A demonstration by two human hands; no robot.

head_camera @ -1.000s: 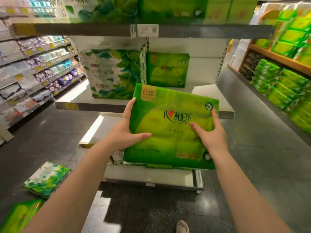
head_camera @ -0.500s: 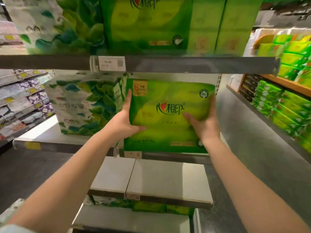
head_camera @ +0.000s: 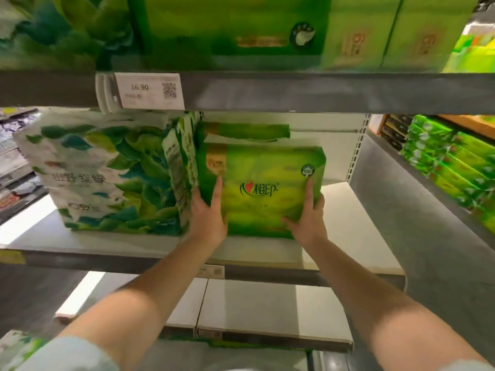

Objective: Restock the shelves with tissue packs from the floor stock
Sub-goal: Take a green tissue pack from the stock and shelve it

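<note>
A green tissue pack (head_camera: 263,188) with a red heart logo stands upright on the white middle shelf (head_camera: 356,231). My left hand (head_camera: 207,212) grips its lower left edge, index finger up along the front. My right hand (head_camera: 308,218) grips its lower right corner, index finger stretched up the front. Behind it another green tissue pack (head_camera: 242,129) shows only its top. To the left, touching it, stands a white pack with a green leaf print (head_camera: 104,178).
The upper shelf rail (head_camera: 294,92) with a price tag (head_camera: 150,89) hangs just above; green packs (head_camera: 227,25) fill that upper shelf. Free shelf space lies right of the held pack. Lower white shelves (head_camera: 267,306) sit below. More green stock (head_camera: 452,167) lines the right aisle shelf.
Both hands have pushed the green pack up and deeper onto the middle shelf, in front of the rear green pack. The camera has moved closer and tilted up.
</note>
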